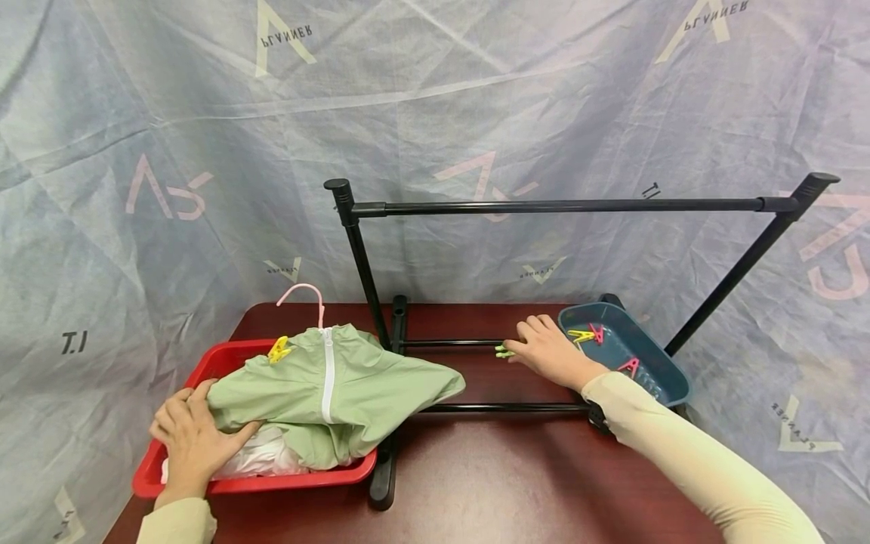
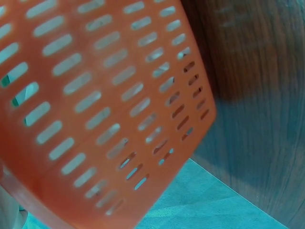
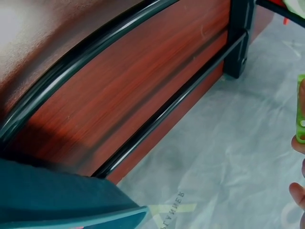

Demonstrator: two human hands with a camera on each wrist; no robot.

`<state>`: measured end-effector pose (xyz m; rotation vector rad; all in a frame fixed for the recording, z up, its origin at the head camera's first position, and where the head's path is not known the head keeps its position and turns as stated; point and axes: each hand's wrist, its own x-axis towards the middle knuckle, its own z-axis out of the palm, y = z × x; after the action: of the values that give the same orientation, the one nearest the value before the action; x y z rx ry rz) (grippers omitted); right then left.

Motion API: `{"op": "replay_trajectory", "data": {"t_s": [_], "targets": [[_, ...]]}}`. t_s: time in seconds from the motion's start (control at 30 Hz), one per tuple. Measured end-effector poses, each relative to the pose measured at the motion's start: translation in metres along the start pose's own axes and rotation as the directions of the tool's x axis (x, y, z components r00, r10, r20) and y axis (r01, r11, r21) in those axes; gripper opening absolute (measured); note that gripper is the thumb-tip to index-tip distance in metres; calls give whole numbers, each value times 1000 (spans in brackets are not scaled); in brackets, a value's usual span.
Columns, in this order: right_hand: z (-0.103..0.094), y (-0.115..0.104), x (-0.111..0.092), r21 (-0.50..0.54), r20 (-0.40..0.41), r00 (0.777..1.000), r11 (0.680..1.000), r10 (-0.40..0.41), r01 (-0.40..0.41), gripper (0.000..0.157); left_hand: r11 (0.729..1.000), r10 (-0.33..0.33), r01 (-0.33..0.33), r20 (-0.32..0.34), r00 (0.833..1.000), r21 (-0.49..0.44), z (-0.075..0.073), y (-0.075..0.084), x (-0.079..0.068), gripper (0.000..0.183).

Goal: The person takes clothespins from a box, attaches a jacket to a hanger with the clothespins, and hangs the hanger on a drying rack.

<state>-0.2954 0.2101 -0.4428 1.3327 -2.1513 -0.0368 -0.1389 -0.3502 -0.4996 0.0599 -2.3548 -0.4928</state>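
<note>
A light green zip jacket (image 1: 381,378) on a pink hanger (image 1: 319,302) lies over the red basket (image 1: 285,482). One yellow clothespin (image 1: 279,349) is clipped at the jacket's shoulder. My left hand (image 1: 193,438) holds the jacket's left side, thumb spread over white cloth (image 1: 261,455) beneath it. To the right, my right hand (image 1: 553,351) pinches a green clothespin (image 1: 503,352) above the rack's base, just left of the blue tray (image 1: 673,385). The clothespin (image 3: 300,109) and a few fingertips show at the edge of the right wrist view. Mostly basket wall (image 2: 109,95) fills the left wrist view.
A black garment rack (image 1: 571,205) spans the table (image 1: 489,468), its left foot (image 1: 383,483) beside the basket. Pink and yellow clothespins (image 1: 630,367) lie in the blue tray. A printed grey cloth (image 1: 435,98) hangs behind.
</note>
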Motion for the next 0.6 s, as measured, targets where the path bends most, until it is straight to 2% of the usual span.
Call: {"op": "replay_trajectory", "data": {"t_s": [0.3, 0.6], "targets": [[1, -9, 8, 7, 16, 1000, 1000, 0, 0, 24, 1000, 5, -4, -10, 1000, 5, -1, 1, 0, 114], [0, -15, 12, 15, 43, 999, 1000, 3, -4, 21, 1000, -10, 10, 19, 1000, 1, -1, 1, 1, 112]]}}
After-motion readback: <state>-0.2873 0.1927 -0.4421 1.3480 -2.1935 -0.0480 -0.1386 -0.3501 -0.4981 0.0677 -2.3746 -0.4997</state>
